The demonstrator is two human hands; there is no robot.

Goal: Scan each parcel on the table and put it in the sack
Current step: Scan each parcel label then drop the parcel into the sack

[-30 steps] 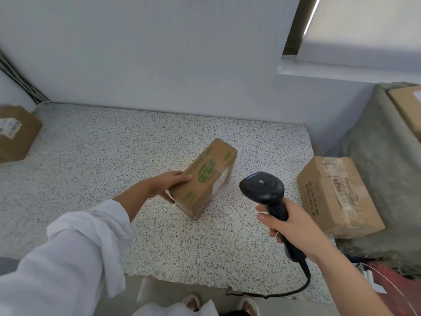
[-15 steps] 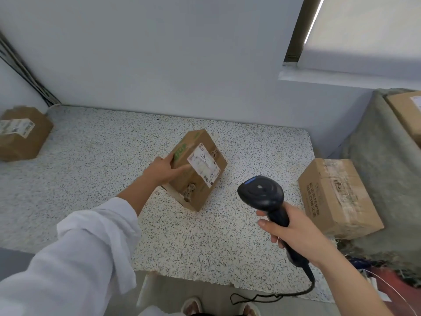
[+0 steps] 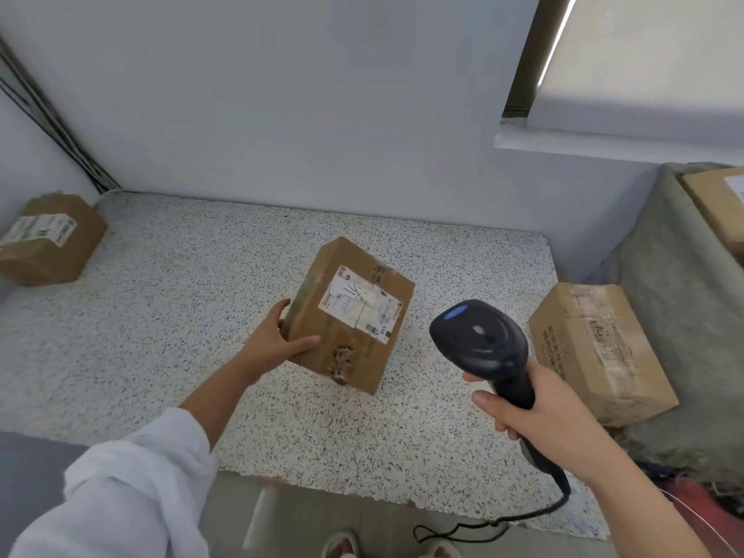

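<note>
While the left hand (image 3: 277, 340) steadies a brown cardboard parcel (image 3: 354, 336) in the middle of a speckled table (image 3: 181, 300), thumb on the top face and fingers wrapped round the near left side, the right hand (image 3: 539, 404) grips the handle of a black barcode scanner (image 3: 479, 344) just to the right of it, raised above the table. The parcel rests on the table with its white shipping label (image 3: 359, 302) facing up. The step in hand looks to be the scan. It would go best with the parcel held steady, the thumb off the label, and the scanner's head tipped down and left until it aims squarely at the barcode. A second parcel (image 3: 48, 239) sits at the far left of the table, well apart. A third parcel (image 3: 596, 352) sits at the right edge against a grey-green sack (image 3: 660, 275), where a further box (image 3: 716, 203) shows at the top. The scanner's cable (image 3: 503, 521) trails below the table's near edge and should run free of the parcel on its way to the sack
</note>
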